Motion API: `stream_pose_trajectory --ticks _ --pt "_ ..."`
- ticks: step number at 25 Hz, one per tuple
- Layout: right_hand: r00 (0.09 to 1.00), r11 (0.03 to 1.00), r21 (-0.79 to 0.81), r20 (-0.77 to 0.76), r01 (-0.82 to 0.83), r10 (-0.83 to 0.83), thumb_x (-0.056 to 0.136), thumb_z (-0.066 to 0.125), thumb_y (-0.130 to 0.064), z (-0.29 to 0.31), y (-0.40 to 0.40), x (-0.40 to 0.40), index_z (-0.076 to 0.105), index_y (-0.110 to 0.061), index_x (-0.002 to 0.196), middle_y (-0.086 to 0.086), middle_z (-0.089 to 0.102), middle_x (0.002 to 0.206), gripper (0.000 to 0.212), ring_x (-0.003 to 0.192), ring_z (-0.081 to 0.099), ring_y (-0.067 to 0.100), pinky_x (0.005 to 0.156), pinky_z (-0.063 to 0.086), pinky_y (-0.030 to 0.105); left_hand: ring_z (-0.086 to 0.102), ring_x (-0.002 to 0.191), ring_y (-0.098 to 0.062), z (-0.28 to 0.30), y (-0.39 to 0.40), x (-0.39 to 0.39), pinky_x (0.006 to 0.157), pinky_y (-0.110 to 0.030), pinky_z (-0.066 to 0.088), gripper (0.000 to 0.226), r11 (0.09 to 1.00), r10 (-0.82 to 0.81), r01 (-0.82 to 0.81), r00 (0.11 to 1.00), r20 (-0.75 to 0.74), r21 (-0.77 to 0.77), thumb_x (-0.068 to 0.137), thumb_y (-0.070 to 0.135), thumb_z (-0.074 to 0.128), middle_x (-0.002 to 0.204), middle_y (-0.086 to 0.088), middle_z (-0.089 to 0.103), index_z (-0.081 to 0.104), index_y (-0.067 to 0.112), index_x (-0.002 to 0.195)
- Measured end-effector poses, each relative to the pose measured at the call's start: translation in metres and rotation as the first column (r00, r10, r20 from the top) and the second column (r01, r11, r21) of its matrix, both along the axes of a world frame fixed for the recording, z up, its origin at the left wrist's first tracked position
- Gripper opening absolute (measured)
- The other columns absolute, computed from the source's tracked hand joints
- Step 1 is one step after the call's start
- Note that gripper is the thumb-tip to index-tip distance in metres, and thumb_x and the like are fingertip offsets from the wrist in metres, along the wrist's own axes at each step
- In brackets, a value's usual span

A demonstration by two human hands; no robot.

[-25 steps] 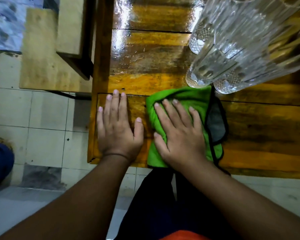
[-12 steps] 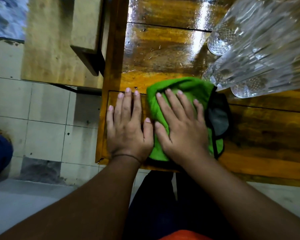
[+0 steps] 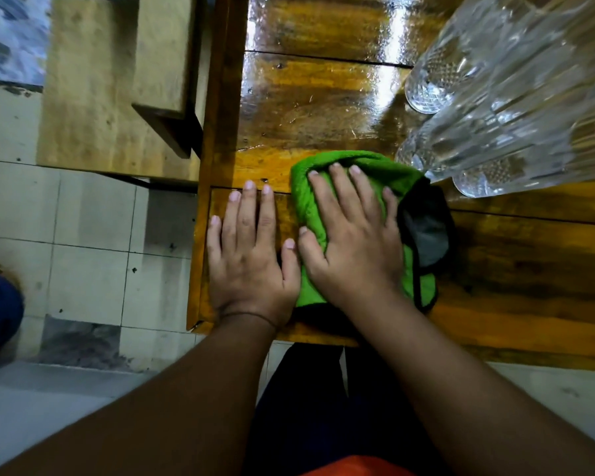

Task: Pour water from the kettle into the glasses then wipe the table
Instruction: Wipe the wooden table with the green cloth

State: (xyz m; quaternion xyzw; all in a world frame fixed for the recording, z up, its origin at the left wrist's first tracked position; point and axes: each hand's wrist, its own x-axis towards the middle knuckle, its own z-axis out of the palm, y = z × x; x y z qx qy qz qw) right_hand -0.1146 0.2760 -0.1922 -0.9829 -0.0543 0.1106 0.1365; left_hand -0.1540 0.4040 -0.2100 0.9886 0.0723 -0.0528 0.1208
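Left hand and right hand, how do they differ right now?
The left hand lies flat on the bare wooden table, at its corner; the right hand presses on the green cloth. The left hand's fingers lie close together; the right hand's are spread. Both are palm down, side by side.

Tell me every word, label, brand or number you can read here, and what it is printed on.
None: no readable text shows anywhere.
The green cloth under the right hand shows no tag.
The glasses carry only a cut pattern.
The wooden table, where the left hand rests, is unmarked.
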Motion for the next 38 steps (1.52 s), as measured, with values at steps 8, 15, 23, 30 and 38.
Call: stream_pose_trajectory --ticks 8,15,23,30,38 --pt "0.993 0.992 -0.06 -0.016 -0.114 0.113 0.087 0.051 -0.05 0.001 -0.054 -0.105 0.039 -0.029 0.15 0.002 0.04 0.158 0.067 0.149 0.027 0.021 0.12 0.013 0.051 0.011 0.152 -0.021 0.001 0.0 0.0 0.122 -0.045 0.006 0.072 0.999 0.007 -0.007 1.0 0.002 -0.034 0.09 0.042 0.039 0.165 -0.003 0.014 0.018 0.022 0.156" --pt "0.999 0.999 -0.005 -0.001 -0.036 0.036 0.091 0.044 -0.052 -0.001 -0.024 -0.012 0.031 -0.029 0.153 -0.001 0.03 0.163 0.068 0.152 0.019 0.02 0.121 0.008 0.051 0.012 0.151 -0.021 -0.002 0.0 0.0 0.122 -0.045 0.006 0.071 0.999 0.014 -0.013 1.0 0.026 -0.029 0.091 0.046 0.039 0.165 -0.003 0.016 0.02 0.024 0.155" --pt "0.997 0.999 -0.028 -0.077 -0.026 0.024 0.093 0.037 -0.053 0.005 -0.072 -0.095 0.03 -0.029 0.154 -0.001 0.029 0.163 0.065 0.153 0.015 0.017 0.121 0.008 0.051 0.011 0.151 -0.021 0.0 0.0 -0.001 0.122 -0.047 0.008 0.076 0.998 0.008 -0.005 0.999 0.05 -0.068 0.088 0.048 0.045 0.164 -0.005 0.017 0.022 0.022 0.155" --pt "1.0 1.0 -0.016 0.013 -0.015 0.016 0.094 0.039 -0.054 -0.001 -0.056 -0.03 0.028 -0.028 0.154 -0.002 0.028 0.164 0.067 0.152 0.018 0.019 0.121 0.009 0.049 0.01 0.152 -0.021 0.0 0.0 -0.003 0.122 -0.046 0.007 0.082 0.999 -0.011 0.013 0.999 0.053 -0.029 0.086 0.056 0.044 0.165 -0.003 0.015 0.019 0.021 0.156" --pt "0.999 0.999 0.007 0.022 0.039 -0.039 0.091 0.043 -0.051 0.0 -0.093 -0.067 0.035 -0.026 0.152 0.0 0.033 0.162 0.066 0.151 0.023 0.021 0.121 0.011 0.049 0.011 0.152 -0.024 -0.002 -0.001 -0.004 0.122 -0.048 0.007 0.091 0.999 -0.032 0.033 0.997 0.074 -0.016 0.084 0.067 0.043 0.164 -0.007 0.015 0.018 0.017 0.156"
